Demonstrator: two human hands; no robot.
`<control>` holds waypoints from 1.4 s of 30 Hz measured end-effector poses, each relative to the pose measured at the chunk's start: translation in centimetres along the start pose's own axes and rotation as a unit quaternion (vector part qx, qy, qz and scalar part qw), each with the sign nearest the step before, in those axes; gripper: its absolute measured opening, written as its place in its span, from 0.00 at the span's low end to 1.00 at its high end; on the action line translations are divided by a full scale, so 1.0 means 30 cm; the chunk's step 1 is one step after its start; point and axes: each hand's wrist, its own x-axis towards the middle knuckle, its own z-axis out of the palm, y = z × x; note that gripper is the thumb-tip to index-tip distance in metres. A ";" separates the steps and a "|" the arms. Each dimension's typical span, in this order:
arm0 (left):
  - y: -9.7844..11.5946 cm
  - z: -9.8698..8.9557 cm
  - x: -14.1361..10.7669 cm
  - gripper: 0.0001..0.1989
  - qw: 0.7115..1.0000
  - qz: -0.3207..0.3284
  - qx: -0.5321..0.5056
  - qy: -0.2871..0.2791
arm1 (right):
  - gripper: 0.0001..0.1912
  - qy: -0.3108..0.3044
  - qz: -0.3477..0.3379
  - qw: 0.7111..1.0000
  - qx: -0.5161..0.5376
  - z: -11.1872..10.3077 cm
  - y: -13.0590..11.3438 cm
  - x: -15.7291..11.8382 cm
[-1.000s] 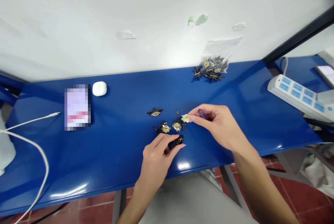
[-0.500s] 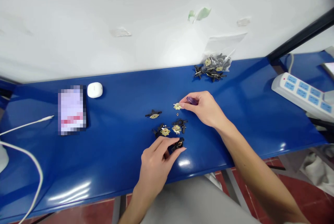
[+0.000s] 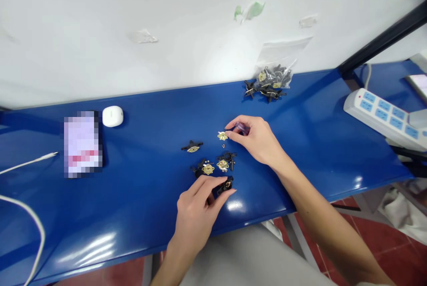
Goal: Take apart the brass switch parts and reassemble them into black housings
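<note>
My left hand point(image 3: 196, 201) grips a small black part point(image 3: 228, 183) between thumb and fingers, near the table's front edge. Tucked in my right hand point(image 3: 255, 137) is a purple, partly see-through tool point(image 3: 242, 128). The thumb and fingertip of that hand are beside a gold disc point(image 3: 222, 135) lying on the table; contact is hard to tell. A tiny screw point(image 3: 223, 146) lies just below the disc. Two more gold discs, one on the left point(image 3: 208, 169) and one on the right point(image 3: 222, 164), rest among black pieces. A black part with a gold plate point(image 3: 192, 147) sits further left.
A clear bag point(image 3: 275, 77) of black and gold parts leans on the wall, with loose black parts point(image 3: 271, 94) before it. At left are a phone point(image 3: 83, 143), a white case point(image 3: 112, 116) and a white cable point(image 3: 36, 223); a power strip point(image 3: 383, 114) is at right.
The view has shifted slightly, moving the table items a little left in the picture. Both hands keep nearly the same pose, and my right fingertips have parted slightly beside the gold disc.
</note>
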 end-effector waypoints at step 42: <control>-0.001 -0.002 0.000 0.09 1.000 0.010 -0.020 0.003 | 0.06 -0.008 -0.028 0.999 -0.024 0.017 0.013 -0.035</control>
